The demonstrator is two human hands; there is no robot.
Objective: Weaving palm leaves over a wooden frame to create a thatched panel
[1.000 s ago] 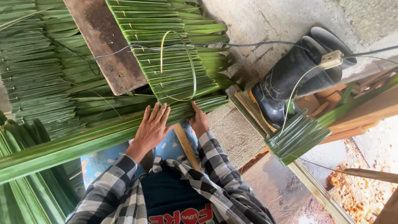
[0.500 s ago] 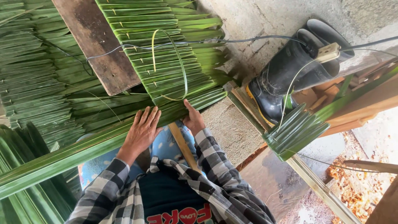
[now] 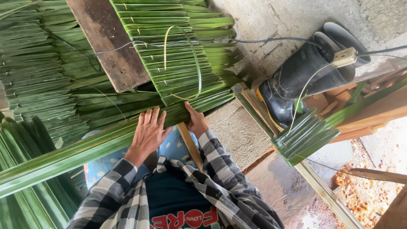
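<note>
My left hand (image 3: pixel 148 132) lies flat with fingers spread on a long folded green palm leaf (image 3: pixel 76 152) that runs across my lap. My right hand (image 3: pixel 196 121) pinches the same leaf near its right end, thumb on top and fingers curled under. Just above both hands hangs a stitched panel of overlapping palm leaves (image 3: pixel 178 63), pinned with small slivers. A thin pale leaf strip (image 3: pixel 197 63) loops over the panel and ends close to my right thumb. A narrow wooden slat (image 3: pixel 189 145) sticks out under the leaf between my hands.
A weathered wooden plank (image 3: pixel 110 46) lies across more leaf panels on the left. Black rubber boots (image 3: pixel 305 76) stand at the right, with a dark cable (image 3: pixel 254 40) running to them. A smaller leaf bundle (image 3: pixel 303 138) rests on wooden slats; wood shavings (image 3: pixel 364 199) lie lower right.
Both hands stay on the long leaf. My right hand has turned a little, its thumb now pressing the leaf's top edge; the view has swayed slightly.
</note>
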